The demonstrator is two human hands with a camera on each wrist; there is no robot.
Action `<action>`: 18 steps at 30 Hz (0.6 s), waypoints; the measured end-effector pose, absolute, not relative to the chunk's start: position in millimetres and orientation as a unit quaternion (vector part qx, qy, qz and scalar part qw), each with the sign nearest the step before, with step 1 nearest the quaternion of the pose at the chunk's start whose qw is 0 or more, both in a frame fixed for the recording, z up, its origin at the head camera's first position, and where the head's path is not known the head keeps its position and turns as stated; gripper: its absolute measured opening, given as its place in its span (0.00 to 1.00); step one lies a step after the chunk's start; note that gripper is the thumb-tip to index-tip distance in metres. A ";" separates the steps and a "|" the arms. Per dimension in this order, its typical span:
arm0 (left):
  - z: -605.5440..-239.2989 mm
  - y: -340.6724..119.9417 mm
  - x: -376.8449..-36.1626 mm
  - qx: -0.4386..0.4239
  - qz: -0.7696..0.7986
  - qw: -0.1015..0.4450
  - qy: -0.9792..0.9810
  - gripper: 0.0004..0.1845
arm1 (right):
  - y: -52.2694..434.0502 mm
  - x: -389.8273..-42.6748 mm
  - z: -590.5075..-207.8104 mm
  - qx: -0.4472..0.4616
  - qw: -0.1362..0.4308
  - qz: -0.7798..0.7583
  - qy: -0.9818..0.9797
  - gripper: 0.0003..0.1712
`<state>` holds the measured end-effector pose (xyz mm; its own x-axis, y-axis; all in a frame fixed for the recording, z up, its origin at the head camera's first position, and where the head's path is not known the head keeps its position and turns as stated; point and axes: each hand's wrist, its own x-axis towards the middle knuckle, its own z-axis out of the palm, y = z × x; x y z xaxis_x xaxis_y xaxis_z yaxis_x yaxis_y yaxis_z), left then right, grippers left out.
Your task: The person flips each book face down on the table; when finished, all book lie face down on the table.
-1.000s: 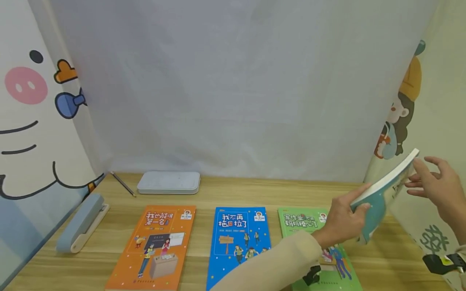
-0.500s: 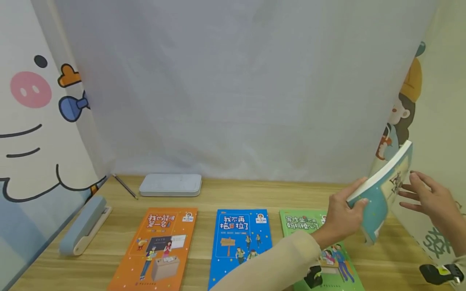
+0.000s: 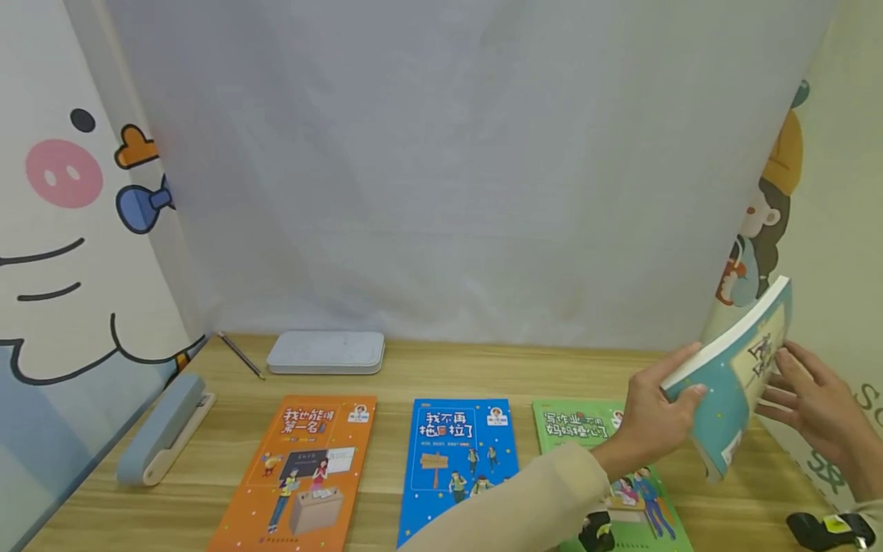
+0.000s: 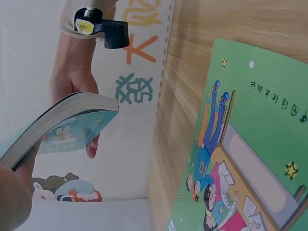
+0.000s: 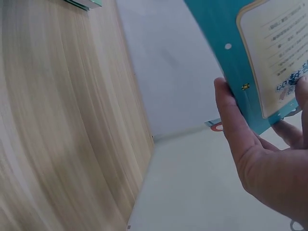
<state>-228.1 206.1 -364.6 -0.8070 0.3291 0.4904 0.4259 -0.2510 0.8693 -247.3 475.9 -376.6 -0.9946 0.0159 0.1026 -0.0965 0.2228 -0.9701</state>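
Two hands support one teal book (image 3: pixel 734 379), raised and tilted above the wooden desk (image 3: pixel 483 368) at the right of the frame. The left hand (image 3: pixel 651 418) grips the book's lower left edge, thumb over the cover. The right hand (image 3: pixel 814 402) rests flat against the back cover, fingers extended. The green book (image 3: pixel 572 425) lies flat on the desk, partly beneath the left hand.

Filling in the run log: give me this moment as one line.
left hand: grips teal book | right hand: fingers on its cover | book: tilted, above desk | flat: orange book, blue book, green book
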 end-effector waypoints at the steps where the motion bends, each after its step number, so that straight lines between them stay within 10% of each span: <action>1: -365.0 206.1 -228.2 -0.306 -0.729 0.031 -0.611 0.28 | 475.4 -246.8 -376.9 0.022 0.048 0.612 -0.789 0.43; 18: -366.7 201.4 -228.6 -0.267 -0.691 0.027 -0.671 0.28 | 489.7 -242.5 -385.7 0.014 0.036 0.637 -0.770 0.43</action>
